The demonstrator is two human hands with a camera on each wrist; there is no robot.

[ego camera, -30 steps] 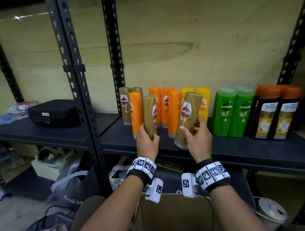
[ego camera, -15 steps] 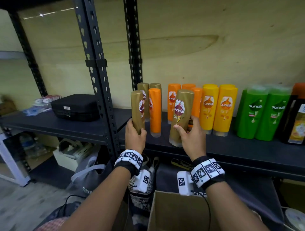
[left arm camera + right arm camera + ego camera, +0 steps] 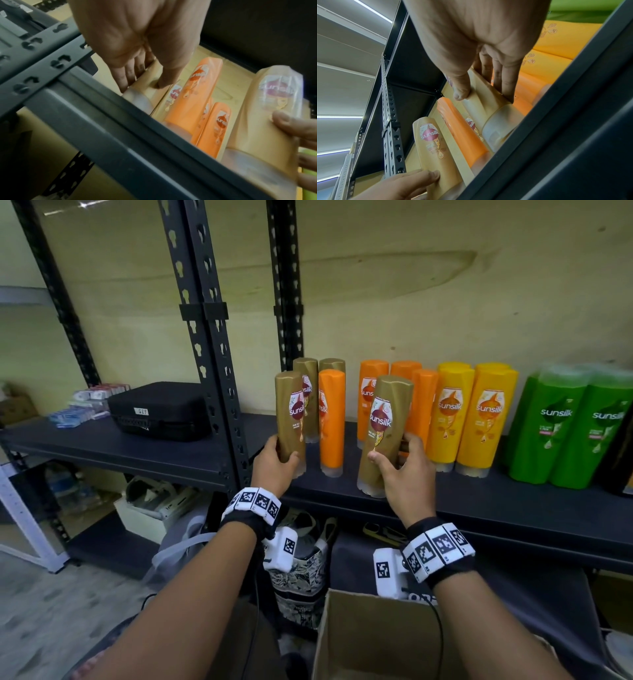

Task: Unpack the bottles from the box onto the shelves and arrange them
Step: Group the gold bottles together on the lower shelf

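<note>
Shelving of dark slotted steel fills the scene, and the shelf (image 3: pixel 479 508) at chest height carries the stock in colour blocks, seemingly so that like stands with like: two gold bottles (image 3: pixel 317 392) at the far left by the upright post (image 3: pixel 205 364), then orange bottles (image 3: pixel 331 419), yellow bottles (image 3: pixel 471 412) and green bottles (image 3: pixel 561 422) running rightward, all cap-down and upright. Below, at the bottom edge of the head view, the cardboard box (image 3: pixel 359 638) stands open under the forearms, near enough that each reach is short; what remains inside cannot be seen. The left hand (image 3: pixel 274 463) curls its fingers and thumb round the lower body of one gold bottle (image 3: pixel 290 419), held upright with its label outward, just in front of the two gold ones already standing, probably so that it joins its own colour. The right hand (image 3: pixel 404 474) grips a second gold bottle (image 3: pixel 383 433) low down, thumb on the front and fingers behind; this one tilts slightly and stands in front of the orange group, its clear cap (image 3: pixel 500 128) close to the shelf's front lip, though whether it touches the board I cannot tell. Both are gripped near the base, which I judge leaves the labels visible and steadies the setting down.
</note>
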